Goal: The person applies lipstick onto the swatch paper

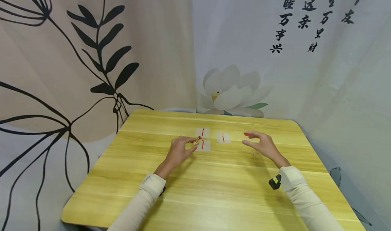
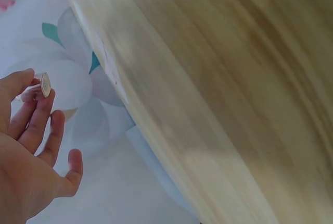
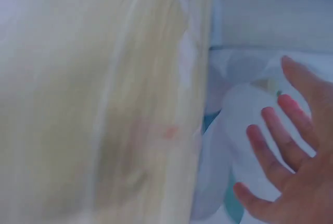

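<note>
In the head view my left hand (image 1: 180, 149) pinches a small gold-coloured piece (image 1: 197, 141) with a reddish end between thumb and fingertips. The left wrist view shows a round, flat face (image 2: 46, 85) on this piece; its exact kind I cannot tell. It is held over three pale squares, each with a red stroke: a far square (image 1: 206, 132), a near square (image 1: 206, 145) and a right square (image 1: 226, 137). My right hand (image 1: 265, 145) hovers to the right of the squares, thumb and fingers apart, with nothing between them. In the right wrist view its fingers (image 3: 283, 143) are spread.
The wood-grain table (image 1: 195, 190) has rounded corners and its far edge lies beyond the squares. A faint reddish spot (image 1: 253, 153) shows on the tabletop under my right hand. Printed cloth (image 1: 159, 54) hangs behind the table, with a pale flower and dark plants.
</note>
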The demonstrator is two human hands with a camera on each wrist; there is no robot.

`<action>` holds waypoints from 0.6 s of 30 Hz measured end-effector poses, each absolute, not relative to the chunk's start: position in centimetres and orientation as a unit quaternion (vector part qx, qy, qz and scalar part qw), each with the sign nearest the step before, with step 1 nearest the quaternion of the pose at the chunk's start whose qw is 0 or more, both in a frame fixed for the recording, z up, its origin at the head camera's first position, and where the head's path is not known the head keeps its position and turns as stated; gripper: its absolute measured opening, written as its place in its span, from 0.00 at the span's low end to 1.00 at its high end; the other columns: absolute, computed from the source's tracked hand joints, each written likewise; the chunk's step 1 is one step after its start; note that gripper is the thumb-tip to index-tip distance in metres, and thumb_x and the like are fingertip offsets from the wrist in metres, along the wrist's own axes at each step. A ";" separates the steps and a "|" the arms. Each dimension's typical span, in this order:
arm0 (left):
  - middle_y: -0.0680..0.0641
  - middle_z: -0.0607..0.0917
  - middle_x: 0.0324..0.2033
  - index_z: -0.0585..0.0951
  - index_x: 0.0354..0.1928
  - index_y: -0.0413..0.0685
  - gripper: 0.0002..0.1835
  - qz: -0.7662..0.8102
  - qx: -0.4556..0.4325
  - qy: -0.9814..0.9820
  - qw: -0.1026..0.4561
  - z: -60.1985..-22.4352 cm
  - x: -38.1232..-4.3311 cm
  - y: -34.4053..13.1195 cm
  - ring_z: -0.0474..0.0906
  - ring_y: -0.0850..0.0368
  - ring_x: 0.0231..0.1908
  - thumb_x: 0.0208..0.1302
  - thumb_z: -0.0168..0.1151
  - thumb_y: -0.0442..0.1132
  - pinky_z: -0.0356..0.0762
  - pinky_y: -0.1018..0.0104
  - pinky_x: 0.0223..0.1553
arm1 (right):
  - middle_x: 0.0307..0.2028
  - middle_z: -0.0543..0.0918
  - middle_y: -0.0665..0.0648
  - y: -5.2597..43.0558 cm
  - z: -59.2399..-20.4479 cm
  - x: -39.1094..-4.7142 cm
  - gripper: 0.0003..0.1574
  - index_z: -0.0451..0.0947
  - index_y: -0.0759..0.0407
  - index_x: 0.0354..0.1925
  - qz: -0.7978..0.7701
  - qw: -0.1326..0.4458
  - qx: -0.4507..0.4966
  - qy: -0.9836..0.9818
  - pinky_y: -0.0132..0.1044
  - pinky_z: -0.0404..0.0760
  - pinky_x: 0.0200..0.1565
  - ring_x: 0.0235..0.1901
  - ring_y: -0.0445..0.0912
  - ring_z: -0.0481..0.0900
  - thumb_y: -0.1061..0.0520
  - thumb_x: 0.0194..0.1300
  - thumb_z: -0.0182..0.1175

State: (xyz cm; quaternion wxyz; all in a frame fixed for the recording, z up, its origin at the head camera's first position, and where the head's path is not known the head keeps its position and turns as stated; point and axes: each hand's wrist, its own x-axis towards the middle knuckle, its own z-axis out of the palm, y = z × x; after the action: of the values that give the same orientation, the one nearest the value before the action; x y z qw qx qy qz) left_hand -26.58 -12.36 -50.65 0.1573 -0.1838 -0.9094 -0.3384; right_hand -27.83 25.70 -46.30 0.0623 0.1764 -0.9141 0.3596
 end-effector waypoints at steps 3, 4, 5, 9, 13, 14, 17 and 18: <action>0.50 0.90 0.49 0.88 0.55 0.50 0.18 -0.346 -0.177 -0.908 0.153 -50.7 -26.5 -12.6 0.81 0.49 0.55 0.66 0.75 0.45 0.67 0.40 0.62 | 0.59 0.83 0.67 28.0 -47.4 -26.9 0.33 0.79 0.62 0.64 0.343 0.037 0.161 -0.925 0.62 0.81 0.51 0.58 0.65 0.81 0.46 0.69 0.71; 0.50 0.90 0.49 0.88 0.55 0.50 0.18 -0.350 -0.174 -0.908 0.152 -50.7 -26.5 -12.7 0.81 0.49 0.55 0.65 0.75 0.44 0.67 0.40 0.62 | 0.59 0.83 0.67 28.5 -47.9 -26.6 0.33 0.79 0.63 0.64 0.338 0.032 0.160 -0.927 0.62 0.82 0.51 0.57 0.65 0.82 0.46 0.69 0.71; 0.49 0.90 0.49 0.88 0.55 0.50 0.18 -0.352 -0.172 -0.908 0.149 -50.8 -26.4 -12.9 0.81 0.49 0.55 0.65 0.75 0.43 0.66 0.39 0.63 | 0.59 0.83 0.67 28.9 -48.4 -26.4 0.33 0.79 0.64 0.64 0.335 0.026 0.160 -0.928 0.62 0.82 0.51 0.57 0.65 0.82 0.46 0.69 0.71; 0.50 0.90 0.48 0.88 0.56 0.50 0.18 -0.353 -0.170 -0.908 0.145 -51.0 -26.4 -13.3 0.81 0.49 0.54 0.65 0.75 0.43 0.67 0.41 0.62 | 0.57 0.85 0.67 29.6 -50.2 -25.9 0.33 0.79 0.67 0.62 0.329 0.028 0.157 -0.931 0.62 0.82 0.50 0.53 0.65 0.84 0.49 0.67 0.72; 0.50 0.90 0.47 0.88 0.56 0.50 0.18 -0.355 -0.172 -0.907 0.148 -51.2 -26.3 -13.4 0.81 0.50 0.53 0.65 0.75 0.44 0.67 0.43 0.60 | 0.52 0.87 0.65 29.6 -51.1 -25.8 0.29 0.82 0.65 0.59 0.327 0.046 0.149 -0.932 0.59 0.84 0.47 0.49 0.62 0.87 0.51 0.66 0.73; 0.50 0.90 0.47 0.88 0.56 0.50 0.18 -0.357 -0.173 -0.906 0.148 -51.2 -26.3 -13.5 0.81 0.50 0.53 0.65 0.75 0.44 0.67 0.43 0.59 | 0.51 0.88 0.65 29.6 -51.2 -25.9 0.27 0.83 0.65 0.58 0.324 0.052 0.148 -0.933 0.59 0.84 0.47 0.48 0.61 0.87 0.51 0.66 0.74; 0.50 0.90 0.48 0.88 0.56 0.50 0.18 -0.359 -0.173 -0.905 0.149 -51.4 -26.2 -13.7 0.81 0.49 0.53 0.65 0.75 0.43 0.67 0.44 0.60 | 0.47 0.90 0.63 29.4 -51.3 -26.0 0.23 0.86 0.63 0.53 0.313 0.063 0.145 -0.936 0.57 0.84 0.46 0.45 0.59 0.88 0.52 0.65 0.74; 0.50 0.90 0.48 0.88 0.56 0.50 0.18 -0.359 -0.172 -0.905 0.148 -51.5 -26.2 -13.8 0.81 0.49 0.53 0.65 0.75 0.43 0.67 0.44 0.60 | 0.46 0.90 0.62 29.4 -51.3 -26.1 0.21 0.86 0.62 0.52 0.310 0.064 0.145 -0.938 0.57 0.84 0.46 0.45 0.59 0.89 0.52 0.65 0.74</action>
State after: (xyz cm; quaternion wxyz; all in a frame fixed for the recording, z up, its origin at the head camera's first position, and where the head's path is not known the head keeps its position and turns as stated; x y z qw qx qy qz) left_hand -26.20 -13.76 -51.48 0.1476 -0.1719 -0.9055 -0.3588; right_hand -26.06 29.37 -51.30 0.0640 0.1448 -0.9376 0.3097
